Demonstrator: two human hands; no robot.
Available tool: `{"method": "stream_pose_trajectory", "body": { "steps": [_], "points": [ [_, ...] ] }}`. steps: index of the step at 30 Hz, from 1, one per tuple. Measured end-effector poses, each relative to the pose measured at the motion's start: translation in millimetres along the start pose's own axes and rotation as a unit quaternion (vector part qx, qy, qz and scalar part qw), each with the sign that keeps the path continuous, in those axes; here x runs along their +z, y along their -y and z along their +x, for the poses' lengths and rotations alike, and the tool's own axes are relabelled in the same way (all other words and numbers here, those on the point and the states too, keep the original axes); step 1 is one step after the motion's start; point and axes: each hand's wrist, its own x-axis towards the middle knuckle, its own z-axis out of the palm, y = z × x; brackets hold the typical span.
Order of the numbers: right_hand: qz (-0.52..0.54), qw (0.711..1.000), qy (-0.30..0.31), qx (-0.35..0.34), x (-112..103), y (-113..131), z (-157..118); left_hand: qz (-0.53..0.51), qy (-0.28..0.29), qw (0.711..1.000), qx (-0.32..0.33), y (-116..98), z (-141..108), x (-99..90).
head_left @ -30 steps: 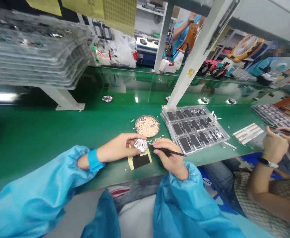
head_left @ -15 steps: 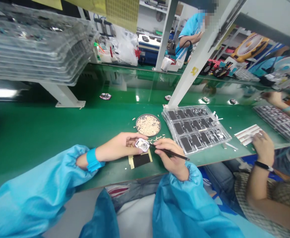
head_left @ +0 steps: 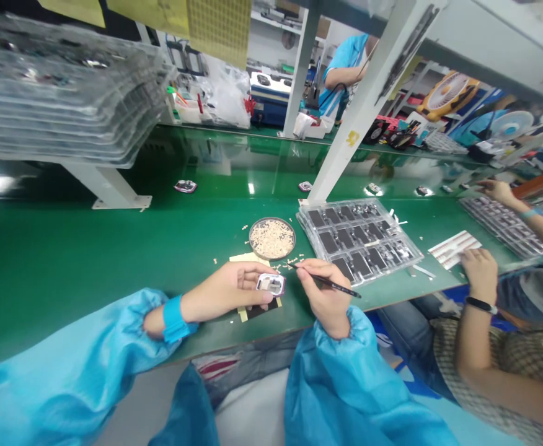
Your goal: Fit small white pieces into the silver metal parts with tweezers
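Just beyond the fingertips sits a round dish (head_left: 251, 243), heaped with tiny pale pieces (head_left: 271, 238), dark specks among them. Past the right hand (head_left: 330, 296) and to its right, there's a stack of clear trays (head_left: 312, 235), the top one carrying dark panels and shiny parts in its compartments.

The count, then: one dish, three rows in that top tray, and at least four small units (head_left: 186, 186) lying well beyond the hands. More pale pieces are scattered between the dish and the right hand.

And here's the small case (head_left: 271, 284), rounded and white-rimmed, with a purplish edge, silvery and beige inside. The left hand (head_left: 234, 286) has it, thumb and fingers closed around its side, above a dark-centred card (head_left: 262, 310). The right hand's fingers pinch a slim black tool (head_left: 336, 285), its tip near the scattered pieces.
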Motion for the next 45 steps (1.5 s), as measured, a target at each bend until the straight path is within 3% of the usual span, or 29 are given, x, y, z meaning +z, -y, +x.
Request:
{"method": "stream_pose_trajectory", "body": {
  "steps": [6,10,13,16,20,25,30,34,38,45],
  "points": [
    [0.057,0.995,0.01,0.082,0,-5,2,0.013,-0.059,0.998,0.017,-7,-1,-8.8],
    [0.116,0.969,0.123,0.183,0,-6,4,0.093,-0.121,0.988,0.033,-16,-4,-22.2],
    [0.111,0.944,0.205,0.234,4,-5,7,0.158,-0.122,0.979,0.05,-14,-5,-28.3],
    [0.058,0.936,0.249,0.243,9,-5,12,0.234,-0.109,0.965,0.05,-6,-5,-30.2],
    [0.019,0.927,0.287,0.242,11,-5,18,0.365,-0.108,0.923,0.055,0,-5,-30.3],
    [0.024,0.912,0.317,0.258,10,-5,21,0.399,-0.1,0.909,0.064,-1,-6,-29.4],
    [0.095,0.929,0.269,0.237,11,-3,20,0.426,-0.114,0.896,0.054,-1,-6,-28.2],
    [0.109,0.965,0.192,0.142,14,1,16,0.413,-0.128,0.9,0.058,2,-5,-28.4],
    [0.048,0.976,0.199,0.073,16,1,13,0.412,-0.128,0.901,0.051,4,-5,-28.8],
    [0.047,0.975,0.212,0.048,18,-4,12,0.42,-0.137,0.896,0.049,5,-4,-28.7]
  ]
}}
